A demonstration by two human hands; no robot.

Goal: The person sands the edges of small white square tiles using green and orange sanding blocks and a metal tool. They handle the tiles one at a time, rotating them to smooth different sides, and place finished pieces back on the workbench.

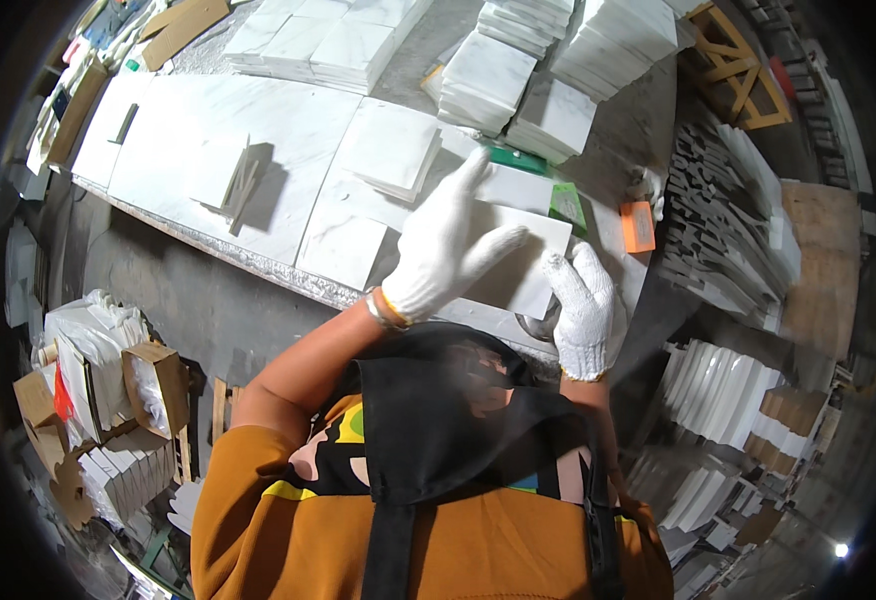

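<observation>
Both of my hands wear white knit gloves. My left hand (455, 240) lies over the left side of a square white marble tile (538, 268), its index finger and thumb stretched apart. At the tile's right edge, my right hand (585, 310) has bent fingers gripping it; its thumb is hidden. A round metal object (536, 326) partly shows beneath the right hand. Beyond the tile lie another white tile (514, 188), a bright green block (567, 207) and a dark green block (518, 159). A short tile stack (394, 148) sits just past my left hand.
An orange block (637, 227) rests near the worktable's (288, 110) right side. Tall tile stacks (486, 80) stand at the back. Left of my hands are a flat tile (344, 250) and upright tiles (226, 185). Boxes (154, 388) and slabs (723, 390) flank me on the floor.
</observation>
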